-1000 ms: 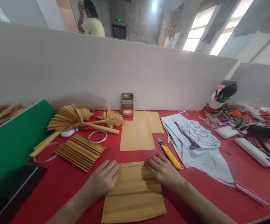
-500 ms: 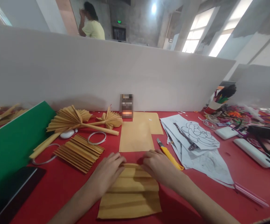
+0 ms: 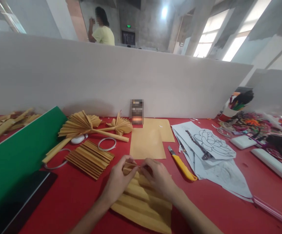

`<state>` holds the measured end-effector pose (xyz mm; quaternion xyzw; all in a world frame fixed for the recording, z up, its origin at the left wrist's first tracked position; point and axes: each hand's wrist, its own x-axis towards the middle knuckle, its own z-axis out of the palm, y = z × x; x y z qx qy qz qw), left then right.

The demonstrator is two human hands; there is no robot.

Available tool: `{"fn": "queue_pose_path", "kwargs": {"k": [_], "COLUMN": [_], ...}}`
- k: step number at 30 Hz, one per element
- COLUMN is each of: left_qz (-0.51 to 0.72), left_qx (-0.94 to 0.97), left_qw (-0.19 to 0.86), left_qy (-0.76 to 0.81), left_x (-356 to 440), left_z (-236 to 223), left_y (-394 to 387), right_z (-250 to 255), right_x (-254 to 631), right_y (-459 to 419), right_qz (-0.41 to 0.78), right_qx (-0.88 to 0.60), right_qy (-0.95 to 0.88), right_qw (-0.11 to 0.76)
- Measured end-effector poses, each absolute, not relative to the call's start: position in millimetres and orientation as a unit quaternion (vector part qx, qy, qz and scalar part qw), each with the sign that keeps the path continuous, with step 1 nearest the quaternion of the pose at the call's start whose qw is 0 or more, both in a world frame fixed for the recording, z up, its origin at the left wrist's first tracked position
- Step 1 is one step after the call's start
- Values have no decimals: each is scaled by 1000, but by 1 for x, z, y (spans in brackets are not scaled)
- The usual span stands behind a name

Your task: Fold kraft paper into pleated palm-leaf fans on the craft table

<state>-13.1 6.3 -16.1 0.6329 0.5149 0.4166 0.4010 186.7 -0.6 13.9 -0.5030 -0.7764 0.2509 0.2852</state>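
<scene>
A white partition (image 3: 82,78) stands beyond both grips, at the back of a red surface (image 3: 77,204) that stretches beneath them. A green board (image 3: 29,152) leans well to the left of the grips, and loose paper drawings (image 3: 228,177), one showing a flower in outline, lie to the right. Directly below the grips, a tan creased sheet (image 3: 148,204) spreads toward the camera, its far edge raised. Just beyond them, two tan flat sheets (image 3: 145,143) overlap. Left of the grips, a folded paper fan (image 3: 76,125) with a rolled handle lies past a pleated piece (image 3: 91,159). The left hand (image 3: 120,177) pinches the creased sheet's far edge, its grip closed on the paper between thumb and fingers; the right hand (image 3: 157,174) closes its grip on the same edge, just beside the left. A yellow knife (image 3: 184,169), blade showing, lies right of the grips; a pale ring (image 3: 98,144) lies to their left, near the pleated piece.
</scene>
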Motion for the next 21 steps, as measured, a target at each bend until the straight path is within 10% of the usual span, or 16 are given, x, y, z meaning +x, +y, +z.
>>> {"fn": "queue_pose_path", "kwargs": {"k": [4, 21], "left_qz": [401, 417], "left_qx": [537, 434], "left_qw": [575, 702], "left_qy": [469, 379], "left_x": [-13, -6], "left_z": [-18, -5], "left_y": [7, -5], "right_z": [8, 15], "right_x": [187, 199], "right_y": [0, -5], "right_qz": [166, -140], "right_qx": [-482, -311], "right_qy": [-800, -911], "right_qw": [315, 231]}}
